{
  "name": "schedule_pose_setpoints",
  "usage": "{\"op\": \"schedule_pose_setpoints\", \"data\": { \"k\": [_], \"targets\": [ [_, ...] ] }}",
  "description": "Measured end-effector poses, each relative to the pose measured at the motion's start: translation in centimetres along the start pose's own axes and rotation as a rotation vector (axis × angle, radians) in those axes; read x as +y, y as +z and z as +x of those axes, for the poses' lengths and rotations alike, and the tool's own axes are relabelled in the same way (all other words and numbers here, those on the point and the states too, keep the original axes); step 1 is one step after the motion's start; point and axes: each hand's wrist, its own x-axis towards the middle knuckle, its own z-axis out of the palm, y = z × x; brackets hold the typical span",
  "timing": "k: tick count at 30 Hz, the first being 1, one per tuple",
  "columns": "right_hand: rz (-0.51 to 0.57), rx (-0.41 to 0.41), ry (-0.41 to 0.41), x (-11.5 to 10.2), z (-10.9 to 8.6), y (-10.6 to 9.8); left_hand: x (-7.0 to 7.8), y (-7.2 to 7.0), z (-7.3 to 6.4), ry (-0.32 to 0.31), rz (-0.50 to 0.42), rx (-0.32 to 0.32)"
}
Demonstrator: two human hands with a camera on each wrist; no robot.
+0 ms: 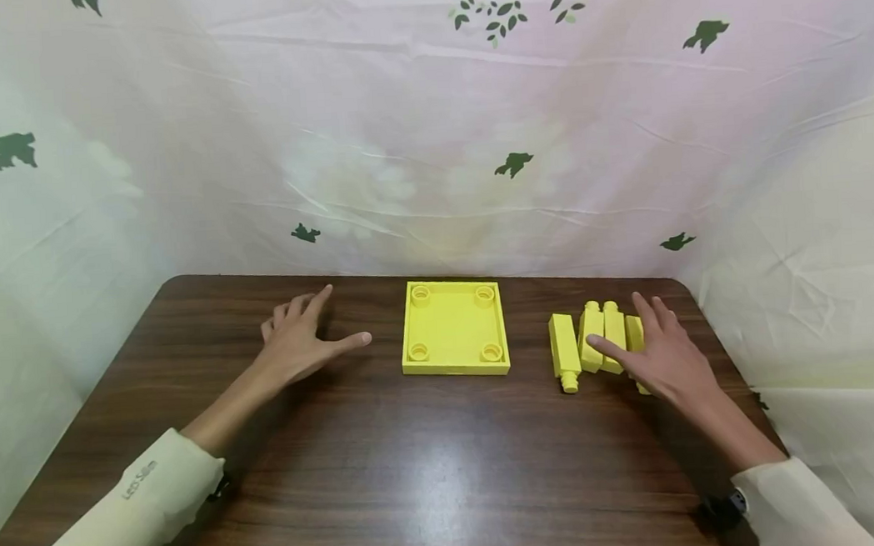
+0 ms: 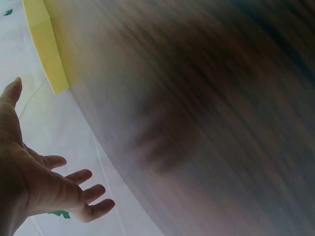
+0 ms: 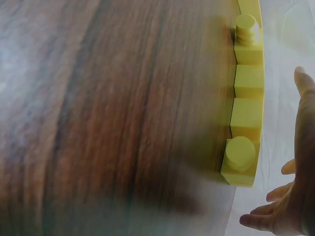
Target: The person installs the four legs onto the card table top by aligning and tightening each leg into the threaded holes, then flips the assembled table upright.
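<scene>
A square yellow tray-like plate (image 1: 455,326) with a raised rim and a round socket in each corner lies on the table. To its right several yellow square posts (image 1: 565,349) lie side by side, with threaded round ends; two point toward the near side. My left hand (image 1: 298,340), fingers spread, hovers left of the plate and holds nothing; the left wrist view shows the same hand (image 2: 54,187) with a corner of the plate (image 2: 47,49) above it. Over the rightmost post spreads my right hand (image 1: 671,359), empty, partly hiding that post (image 1: 635,336).
The dark wood-grain table (image 1: 389,476) has rounded far corners. A pale cloth (image 1: 429,140) printed with leaves and birds hangs around its back and sides. Dark bands sit at both sleeve cuffs.
</scene>
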Motion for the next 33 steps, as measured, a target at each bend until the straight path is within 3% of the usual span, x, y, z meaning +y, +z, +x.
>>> {"op": "schedule_pose_setpoints", "data": {
  "k": [5, 15, 24, 33],
  "targets": [
    [0.021, -0.027, 0.002, 0.8, -0.1, -0.3, 0.6, 0.3, 0.1, 0.0, -0.077, -0.015],
    [0.004, -0.112, -0.079, 2.4, -1.0, -0.5, 2.0, 0.8, -0.1, -0.002, -0.26, -0.118],
    [-0.055, -0.162, -0.15, 2.3, -2.0, 0.1, 3.1, 1.8, -0.1, 0.018, -0.411, -0.153],
    [-0.066, -0.174, -0.153, 2.4, -1.9, 0.5, 4.5, 3.0, 0.0, 0.004, -0.556, -0.209]
  ]
}}
